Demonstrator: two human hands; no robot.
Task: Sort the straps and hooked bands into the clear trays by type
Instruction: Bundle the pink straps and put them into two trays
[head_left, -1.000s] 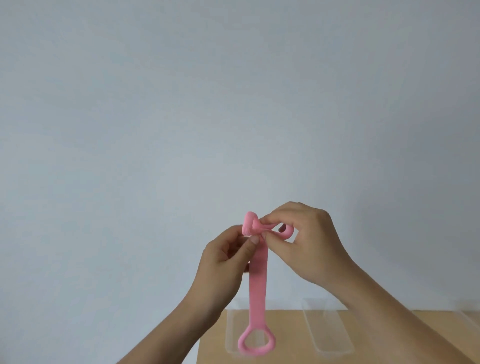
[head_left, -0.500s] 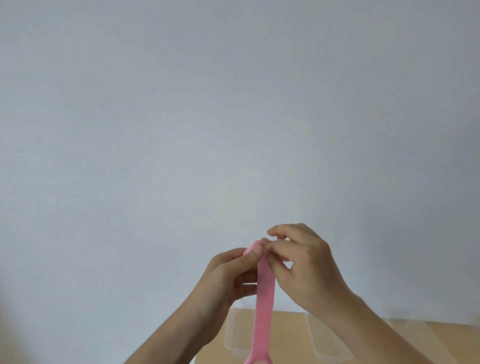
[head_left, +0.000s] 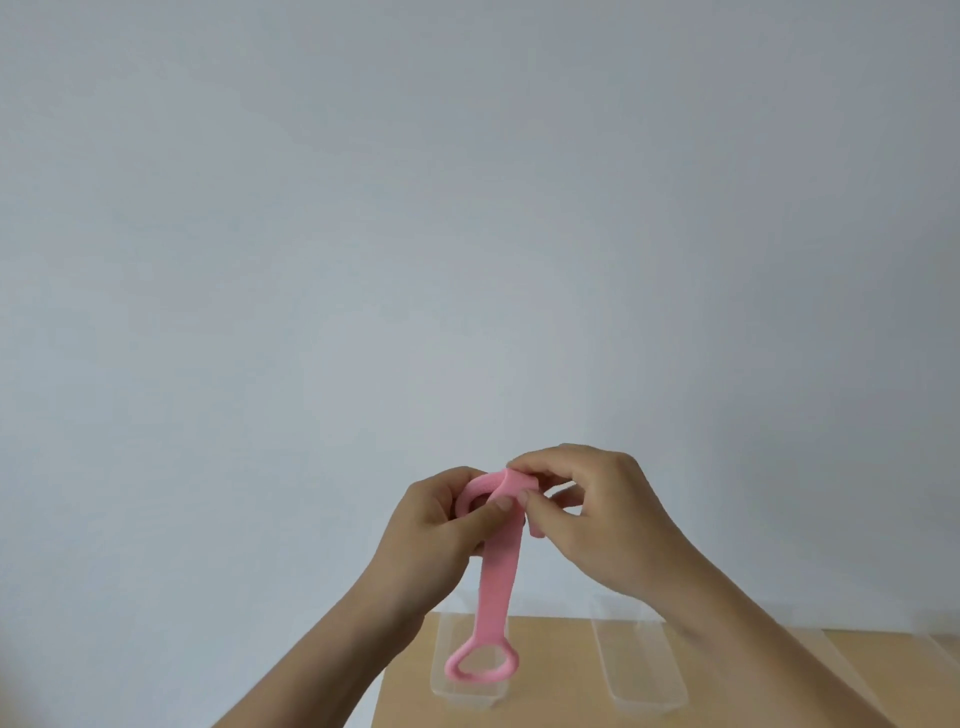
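A pink strap (head_left: 497, 577) with a loop at each end hangs in the air in front of a pale wall. My left hand (head_left: 441, 530) pinches its upper part, where the top loop curls over my fingers. My right hand (head_left: 592, 514) pinches the folded top end from the right. The lower loop (head_left: 482, 662) dangles just above the left clear tray (head_left: 462, 696). A second clear tray (head_left: 647, 691) stands to the right of it on the wooden table (head_left: 550, 675).
Part of a third clear tray (head_left: 940, 642) shows at the far right edge of the table. The plain grey-blue wall fills most of the view. Both forearms reach up from the bottom of the frame.
The top of the strap has been folded over between both hands. The hands sit slightly higher in view, and the lower loop shows again above the left tray.
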